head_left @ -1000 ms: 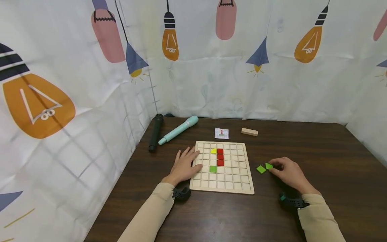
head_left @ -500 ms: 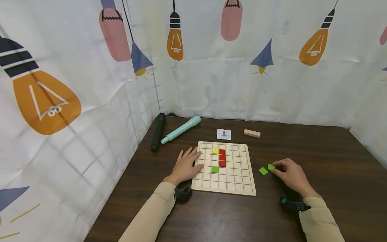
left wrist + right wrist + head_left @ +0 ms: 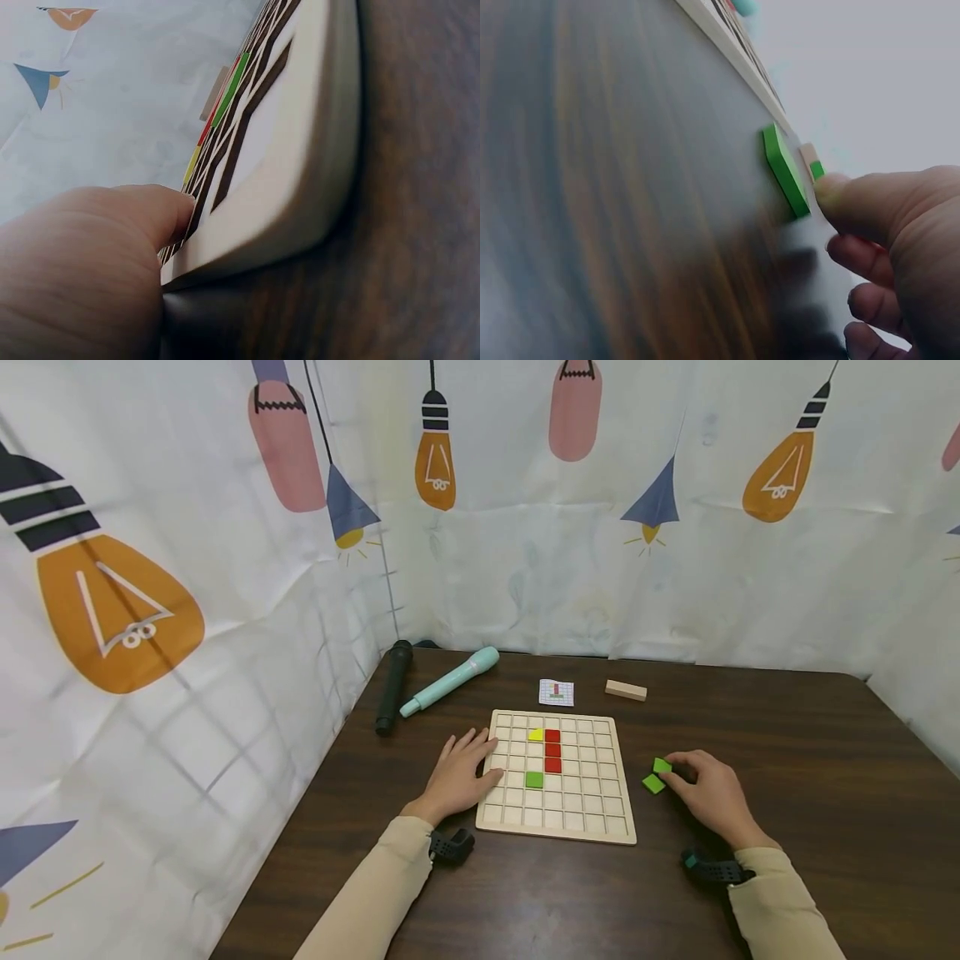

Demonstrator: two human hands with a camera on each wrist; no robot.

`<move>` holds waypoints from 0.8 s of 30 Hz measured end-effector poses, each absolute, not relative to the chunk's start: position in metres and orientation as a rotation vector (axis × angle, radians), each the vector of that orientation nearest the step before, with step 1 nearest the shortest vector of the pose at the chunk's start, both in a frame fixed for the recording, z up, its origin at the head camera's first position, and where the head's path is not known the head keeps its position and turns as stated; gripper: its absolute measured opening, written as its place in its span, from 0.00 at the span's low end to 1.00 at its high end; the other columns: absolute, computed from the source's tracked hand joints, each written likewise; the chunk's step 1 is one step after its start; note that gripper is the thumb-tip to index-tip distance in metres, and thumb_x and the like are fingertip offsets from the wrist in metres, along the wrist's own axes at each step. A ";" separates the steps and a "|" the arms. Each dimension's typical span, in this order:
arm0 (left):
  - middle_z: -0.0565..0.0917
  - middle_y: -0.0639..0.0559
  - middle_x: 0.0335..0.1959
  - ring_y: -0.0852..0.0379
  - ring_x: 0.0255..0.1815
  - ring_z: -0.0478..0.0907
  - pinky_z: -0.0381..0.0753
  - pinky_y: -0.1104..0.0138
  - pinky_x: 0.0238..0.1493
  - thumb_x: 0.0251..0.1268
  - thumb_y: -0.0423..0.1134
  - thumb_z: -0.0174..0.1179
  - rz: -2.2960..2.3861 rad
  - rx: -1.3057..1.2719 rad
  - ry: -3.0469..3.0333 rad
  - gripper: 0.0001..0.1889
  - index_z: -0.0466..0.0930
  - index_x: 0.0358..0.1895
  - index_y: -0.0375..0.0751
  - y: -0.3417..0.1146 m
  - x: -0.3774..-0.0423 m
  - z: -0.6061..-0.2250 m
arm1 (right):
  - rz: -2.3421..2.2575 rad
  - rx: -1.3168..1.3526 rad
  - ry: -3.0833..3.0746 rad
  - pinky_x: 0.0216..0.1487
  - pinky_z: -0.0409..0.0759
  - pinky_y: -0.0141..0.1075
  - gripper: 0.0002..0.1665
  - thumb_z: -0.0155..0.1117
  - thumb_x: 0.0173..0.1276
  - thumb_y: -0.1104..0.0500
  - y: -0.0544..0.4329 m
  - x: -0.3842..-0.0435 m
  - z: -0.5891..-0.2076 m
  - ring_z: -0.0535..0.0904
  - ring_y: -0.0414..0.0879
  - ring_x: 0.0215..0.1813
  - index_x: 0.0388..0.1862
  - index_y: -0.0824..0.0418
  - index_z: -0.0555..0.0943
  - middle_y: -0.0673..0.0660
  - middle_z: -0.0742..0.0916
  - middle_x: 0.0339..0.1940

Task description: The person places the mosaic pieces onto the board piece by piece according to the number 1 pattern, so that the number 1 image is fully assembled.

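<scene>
I face a dark brown, wood-grained counter [image 3: 825, 760] with a pale sheen of light [image 3: 551, 928] near me. Beyond it and along both sides hangs creased white sheeting [image 3: 487, 577], printed with orange bulbs [image 3: 436, 470], blue lamps [image 3: 651, 497] and pink rounded shapes [image 3: 575, 422], with grey grid lines [image 3: 206, 710] running down on my left.

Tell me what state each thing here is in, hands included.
Grid board: flat, mostly unfilled
Yellow piece: set in board
Red tiles: three, set in board
Set green tile: in board
Left hand: spread, touching board's edge
Held green tile: pinched, lift unclear
Right hand: pinching that tile
Loose green tile: lying flat
Card: printed side up
Wooden block: lying down
Black rod: lying down
Turquoise rod: lying down
</scene>
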State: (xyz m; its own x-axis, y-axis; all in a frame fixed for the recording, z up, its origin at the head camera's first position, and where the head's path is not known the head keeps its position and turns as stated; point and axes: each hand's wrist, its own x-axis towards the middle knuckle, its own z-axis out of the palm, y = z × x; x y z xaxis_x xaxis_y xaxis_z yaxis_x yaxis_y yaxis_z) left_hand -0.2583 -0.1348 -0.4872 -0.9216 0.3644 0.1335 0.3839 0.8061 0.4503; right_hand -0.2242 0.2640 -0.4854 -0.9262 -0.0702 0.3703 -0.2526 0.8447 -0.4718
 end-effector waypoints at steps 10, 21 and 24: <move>0.61 0.49 0.76 0.47 0.78 0.49 0.38 0.47 0.76 0.78 0.45 0.47 -0.870 -0.615 -2.909 0.24 0.67 0.73 0.47 -0.136 -0.260 -0.489 | 0.806 0.256 -2.624 0.34 0.75 0.44 0.16 0.70 0.64 0.57 0.239 -0.222 -0.486 0.78 0.52 0.37 0.50 0.62 0.84 0.62 0.84 0.48; 0.61 0.48 0.75 0.46 0.78 0.50 0.38 0.47 0.76 0.75 0.47 0.52 -0.855 -0.611 -2.916 0.26 0.67 0.72 0.46 -0.136 -0.259 -0.487 | 0.883 0.363 -2.611 0.35 0.79 0.43 0.18 0.71 0.64 0.57 0.204 -0.218 -0.486 0.79 0.48 0.38 0.52 0.61 0.84 0.57 0.84 0.48; 0.61 0.47 0.75 0.45 0.78 0.50 0.38 0.47 0.76 0.74 0.48 0.53 -0.845 -0.625 -2.913 0.27 0.67 0.72 0.45 -0.136 -0.259 -0.487 | 0.928 0.379 -2.617 0.40 0.80 0.47 0.19 0.71 0.64 0.57 0.196 -0.217 -0.487 0.80 0.50 0.42 0.53 0.61 0.84 0.56 0.84 0.48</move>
State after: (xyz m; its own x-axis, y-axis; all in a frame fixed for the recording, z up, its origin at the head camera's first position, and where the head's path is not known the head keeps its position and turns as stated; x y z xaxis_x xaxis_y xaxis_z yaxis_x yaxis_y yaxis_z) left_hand -0.2590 -0.1362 -0.4872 -0.9177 0.3672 0.1520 0.3915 0.7698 0.5041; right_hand -0.2167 0.1958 -0.4870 -0.9075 -0.1355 0.3976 -0.3558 0.7512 -0.5560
